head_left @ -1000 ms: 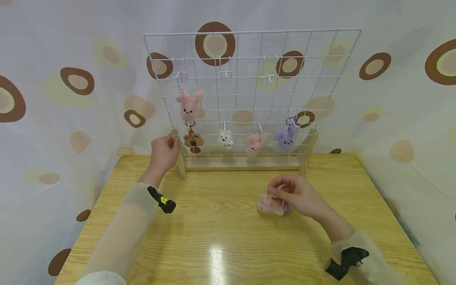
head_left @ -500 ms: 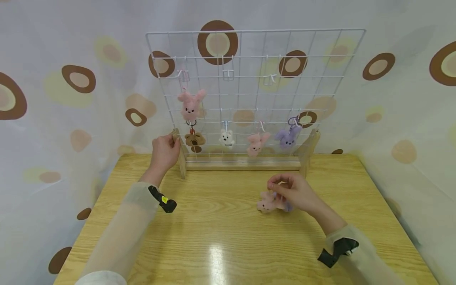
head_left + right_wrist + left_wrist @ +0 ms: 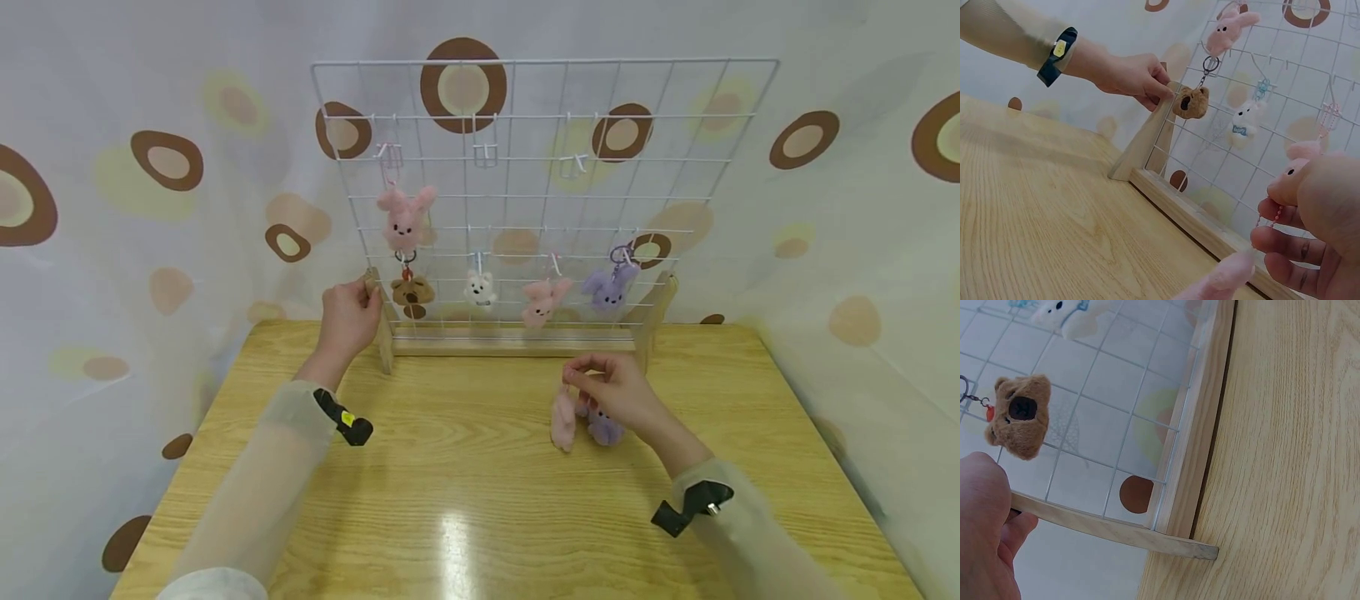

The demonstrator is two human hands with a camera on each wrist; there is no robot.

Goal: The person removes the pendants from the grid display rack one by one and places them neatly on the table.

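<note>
Right hand (image 3: 617, 388) pinches the bead chain (image 3: 1277, 214) of a pink charm (image 3: 563, 423); charm hangs just below its fingertips, long axis near vertical. Can't tell if it touches the counter (image 3: 375, 500). Right hand nearer by far; left hand (image 3: 350, 317) well apart, gripping left post (image 3: 386, 337). Wire rack (image 3: 543, 62) stands beyond right hand, up and leftward. Purple charm (image 3: 604, 428) just under right hand.

Counts: one rack, two bare hooks (image 3: 574, 160), seven charms. Five hang between or beyond the hands: two pink bunnies (image 3: 406, 218), one brown bear (image 3: 412, 292), one white bear (image 3: 480, 288), one lilac bunny (image 3: 610, 291).
</note>
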